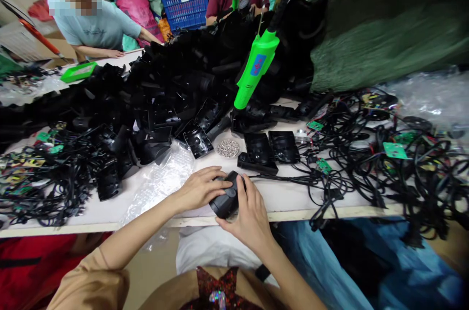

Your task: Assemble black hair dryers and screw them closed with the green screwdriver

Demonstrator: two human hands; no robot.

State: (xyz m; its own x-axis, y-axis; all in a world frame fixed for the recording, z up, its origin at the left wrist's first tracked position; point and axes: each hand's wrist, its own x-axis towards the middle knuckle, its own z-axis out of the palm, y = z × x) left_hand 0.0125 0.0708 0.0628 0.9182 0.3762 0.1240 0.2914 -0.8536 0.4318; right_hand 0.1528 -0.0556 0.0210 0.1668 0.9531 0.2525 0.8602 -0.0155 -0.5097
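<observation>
You've got the black plastic housing [225,201] gripped in both hands, right over the front edge of the worktop [289,195]! Your left hand [200,189] is curled over the top, your right hand [249,217] closed around the side. Just past it at 12 o'clock, a dish of small metal pieces [227,148] (too tiny to call exactly); at 1, two black shells [271,148]. Bubble wrap [157,183] sits at 9, tangled wiring [366,154] at 3, a green electric screwdriver [256,68] hanging beyond, before heaped black parts [164,90].
</observation>
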